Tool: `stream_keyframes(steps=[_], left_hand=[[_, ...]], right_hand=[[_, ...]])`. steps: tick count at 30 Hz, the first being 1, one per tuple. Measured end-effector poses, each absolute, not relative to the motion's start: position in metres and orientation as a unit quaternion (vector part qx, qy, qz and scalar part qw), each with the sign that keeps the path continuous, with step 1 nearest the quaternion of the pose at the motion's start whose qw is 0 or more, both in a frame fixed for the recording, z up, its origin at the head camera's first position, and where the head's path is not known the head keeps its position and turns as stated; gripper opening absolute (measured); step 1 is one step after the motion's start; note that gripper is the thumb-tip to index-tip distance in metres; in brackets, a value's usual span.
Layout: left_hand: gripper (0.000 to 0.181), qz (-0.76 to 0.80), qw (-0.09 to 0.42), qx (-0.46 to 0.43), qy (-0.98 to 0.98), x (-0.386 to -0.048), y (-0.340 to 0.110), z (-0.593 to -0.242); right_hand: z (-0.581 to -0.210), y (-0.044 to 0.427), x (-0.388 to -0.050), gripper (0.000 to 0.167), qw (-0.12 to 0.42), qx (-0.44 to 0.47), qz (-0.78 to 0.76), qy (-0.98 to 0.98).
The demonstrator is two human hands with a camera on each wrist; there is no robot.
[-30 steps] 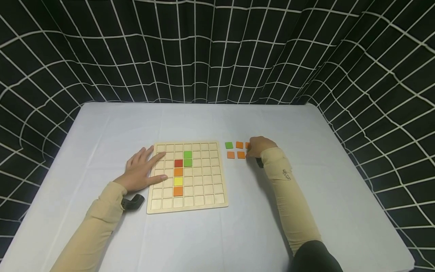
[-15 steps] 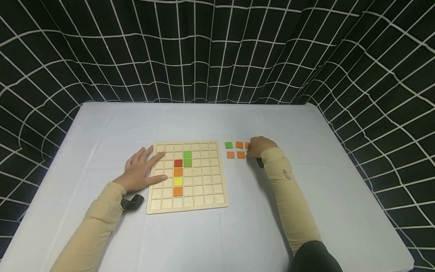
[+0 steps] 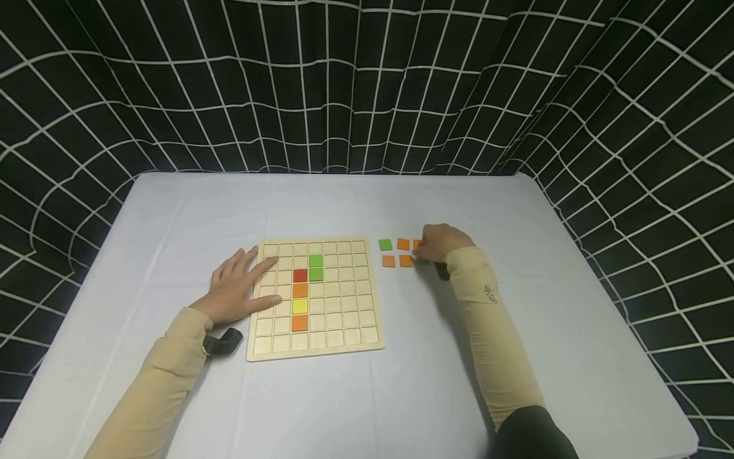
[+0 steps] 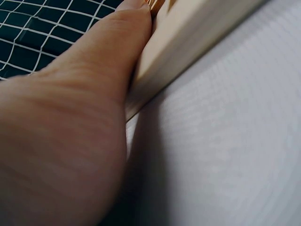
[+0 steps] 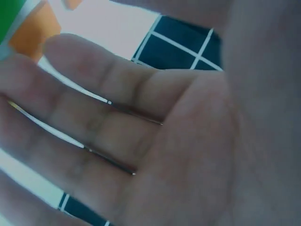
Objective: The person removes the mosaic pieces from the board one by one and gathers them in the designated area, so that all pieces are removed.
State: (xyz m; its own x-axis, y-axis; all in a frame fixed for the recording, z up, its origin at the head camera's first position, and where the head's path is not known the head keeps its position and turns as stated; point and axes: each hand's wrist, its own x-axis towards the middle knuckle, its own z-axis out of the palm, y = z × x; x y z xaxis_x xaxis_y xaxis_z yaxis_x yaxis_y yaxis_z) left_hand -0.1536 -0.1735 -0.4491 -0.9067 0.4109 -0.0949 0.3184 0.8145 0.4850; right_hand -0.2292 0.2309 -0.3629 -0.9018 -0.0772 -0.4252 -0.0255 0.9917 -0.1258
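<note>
Left hand (image 3: 230, 294), fingers spread, rests on the left edge of the wooden grid board (image 3: 350, 303). Right of that board, the right hand (image 3: 445, 243) is at a green tile (image 3: 423, 261); whether it grips, I cannot tell. Its sleeve (image 3: 500, 344) bears dark, illegible handwriting (image 3: 490, 294).

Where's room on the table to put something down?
Bare table: between board and right sleeve, this side of the loose tiles; behind the board, toward the curtain; right of that sleeve. Crowded: around the tiles, by the right hand, and the board's left edge, under the left hand.
</note>
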Motion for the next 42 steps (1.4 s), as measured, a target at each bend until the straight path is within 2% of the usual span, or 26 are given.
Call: stream_keyframes(steps=[13,20,27,32,42], left_hand=[[0.084,0.238,0.101,0.186,0.948,-0.154,-0.174,-0.450],[0.086,0.227,0.105,0.180,0.951,-0.158,-0.176,-0.457],[0.087,0.230,0.098,0.184,0.951,-0.159,-0.177,-0.461],[0.086,0.227,0.095,0.186,0.951,-0.161,-0.178,-0.465],[0.085,0.231,0.093,0.180,0.952,-0.158,-0.176,-0.460]], right_hand=[[-0.357,0.209,-0.225,0.023,0.085,-0.107,-0.098,0.986],[-0.359,0.181,-0.215,0.021,0.076,-0.181,-0.150,0.969],[-0.366,0.152,-0.197,0.017,0.046,-0.259,-0.126,0.956],[-0.373,0.136,-0.186,0.016,0.052,-0.290,-0.112,0.949],[-0.381,0.112,-0.166,0.016,0.064,-0.413,-0.086,0.905]])
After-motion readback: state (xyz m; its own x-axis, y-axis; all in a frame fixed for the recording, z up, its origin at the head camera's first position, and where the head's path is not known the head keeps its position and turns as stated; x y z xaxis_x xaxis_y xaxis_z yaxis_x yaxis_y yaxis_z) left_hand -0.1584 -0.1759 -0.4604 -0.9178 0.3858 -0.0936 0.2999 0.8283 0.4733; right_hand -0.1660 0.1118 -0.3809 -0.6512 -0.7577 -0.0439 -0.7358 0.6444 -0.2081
